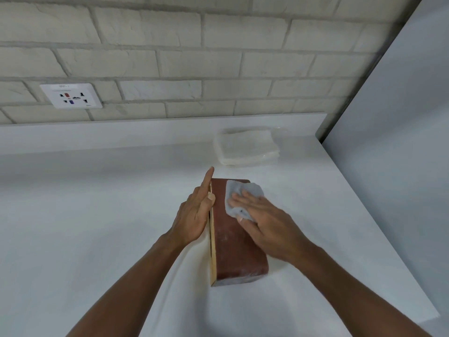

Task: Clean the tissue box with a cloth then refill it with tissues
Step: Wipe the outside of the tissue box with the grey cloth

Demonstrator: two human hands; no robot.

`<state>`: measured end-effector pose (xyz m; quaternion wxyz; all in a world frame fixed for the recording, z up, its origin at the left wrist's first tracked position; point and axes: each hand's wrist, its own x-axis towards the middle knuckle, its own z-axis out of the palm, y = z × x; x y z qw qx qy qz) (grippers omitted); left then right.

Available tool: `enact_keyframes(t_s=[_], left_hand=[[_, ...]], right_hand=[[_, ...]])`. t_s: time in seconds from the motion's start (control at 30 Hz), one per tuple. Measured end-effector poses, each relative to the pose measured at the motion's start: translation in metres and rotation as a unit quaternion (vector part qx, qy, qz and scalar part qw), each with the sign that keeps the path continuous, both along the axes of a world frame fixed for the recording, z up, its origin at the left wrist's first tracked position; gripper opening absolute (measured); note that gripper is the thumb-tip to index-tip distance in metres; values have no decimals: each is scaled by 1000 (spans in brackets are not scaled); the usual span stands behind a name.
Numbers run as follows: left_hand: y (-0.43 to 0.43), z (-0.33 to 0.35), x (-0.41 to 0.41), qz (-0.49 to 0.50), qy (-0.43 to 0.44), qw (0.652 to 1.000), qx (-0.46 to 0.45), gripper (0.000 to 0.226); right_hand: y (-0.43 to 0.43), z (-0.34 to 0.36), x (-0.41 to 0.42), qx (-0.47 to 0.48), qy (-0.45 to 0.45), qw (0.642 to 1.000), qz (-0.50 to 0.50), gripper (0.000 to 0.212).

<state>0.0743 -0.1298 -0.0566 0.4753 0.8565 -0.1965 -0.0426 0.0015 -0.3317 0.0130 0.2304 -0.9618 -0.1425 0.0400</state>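
A reddish-brown tissue box (233,249) with a pale wooden side lies lengthwise on the white counter, its long axis running away from me. My left hand (196,215) is flat against its left side with fingers stretched out, steadying it. My right hand (262,222) presses a light grey cloth (240,195) onto the far part of the box's top face. A stack of white tissues (246,148) in clear wrap sits on the counter beyond the box, apart from it.
The white counter (97,203) meets a pale brick wall at the back, where a wall socket plate (71,96) is mounted at left. A grey panel (401,142) stands along the right, and the counter's edge runs diagonally at the right.
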Motion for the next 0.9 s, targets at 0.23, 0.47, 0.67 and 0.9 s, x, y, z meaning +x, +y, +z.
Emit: enact_keyframes(t_s=[0.23,0.47,0.67,0.9], left_hand=[[0,2,-3,3,3,1000,-6,49],[-7,18,-6,1,150,985,-87,47],[-12,19,-8,40,140,986,-86,45],[-11,19,-9,41,124,990,-55,52]], right_hand=[[1,1,-4,-10,-10,1000,-12,56],[-8,-2,0,-2,17,996,-82,50],[-9,-1,-4,13,19,997,-79,50],[-22,1,-20,-37,20,998,-54,52]])
